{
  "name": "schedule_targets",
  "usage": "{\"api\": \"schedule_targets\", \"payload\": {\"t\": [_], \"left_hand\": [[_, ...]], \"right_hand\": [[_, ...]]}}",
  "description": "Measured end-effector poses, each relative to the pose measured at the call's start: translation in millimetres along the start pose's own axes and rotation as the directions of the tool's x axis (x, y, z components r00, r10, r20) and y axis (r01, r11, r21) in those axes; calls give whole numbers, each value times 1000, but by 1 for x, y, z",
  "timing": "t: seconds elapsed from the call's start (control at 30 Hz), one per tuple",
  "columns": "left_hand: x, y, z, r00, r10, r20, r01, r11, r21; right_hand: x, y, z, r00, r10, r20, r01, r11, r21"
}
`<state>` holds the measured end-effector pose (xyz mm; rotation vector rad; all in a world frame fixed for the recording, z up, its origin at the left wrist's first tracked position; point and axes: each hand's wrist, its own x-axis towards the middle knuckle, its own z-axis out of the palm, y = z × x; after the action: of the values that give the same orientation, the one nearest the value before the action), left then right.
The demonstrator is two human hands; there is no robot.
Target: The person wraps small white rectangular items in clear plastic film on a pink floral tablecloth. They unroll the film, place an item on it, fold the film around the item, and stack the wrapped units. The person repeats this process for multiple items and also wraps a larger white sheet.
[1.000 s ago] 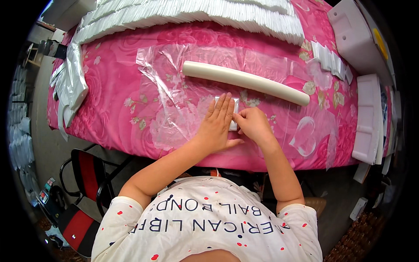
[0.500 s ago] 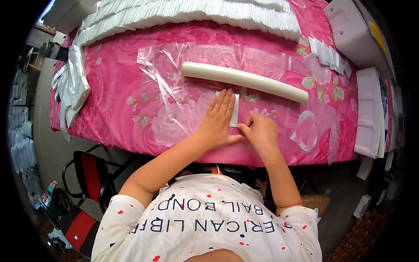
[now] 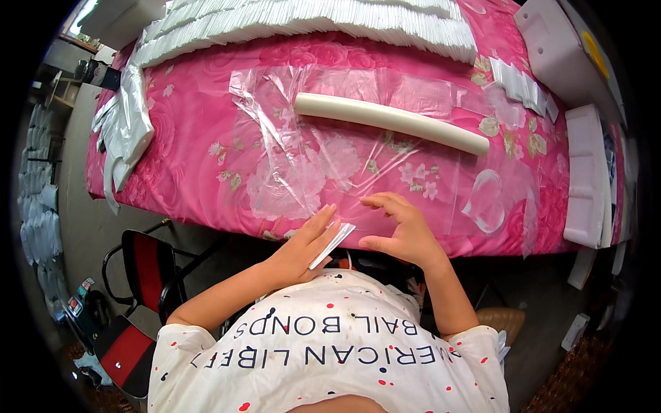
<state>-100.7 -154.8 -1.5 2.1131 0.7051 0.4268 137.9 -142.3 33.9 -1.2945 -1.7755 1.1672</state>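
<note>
White packet [image 3: 333,246] slants against the palm side of the left hand [image 3: 300,253]

Thin, flat white packets [image 3: 310,31] massed in long rows at twelve o'clock on my pink floral-clothed table [image 3: 189,172] suggest a workshop.

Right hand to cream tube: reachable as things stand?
Looks like yes. The right hand seems empty, fingers parted, and only creased clear film shows between it and the cream tube. The left hand, with the white packet, is off to the side.
</note>
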Motion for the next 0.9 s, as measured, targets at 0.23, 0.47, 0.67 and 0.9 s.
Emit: {"api": "schedule_targets", "payload": {"t": [0.23,0.47,0.67,0.9], "left_hand": [[45,47,-42,960,166,-223,-188,979,-81],[52,60,-50,877,149,-457,-243,958,-154],[51,61,-51,908,110,-405,-215,950,-226],[51,62,-45,916,-276,-290,80,836,-543]], "right_hand": [[12,-15,6,999,-33,-14,36,918,395],[9,-16,-4,935,-258,-245,332,878,344],[6,-21,-7,941,-238,-239,302,911,282],[3,-12,-8,928,-260,-268,347,867,359]]}}
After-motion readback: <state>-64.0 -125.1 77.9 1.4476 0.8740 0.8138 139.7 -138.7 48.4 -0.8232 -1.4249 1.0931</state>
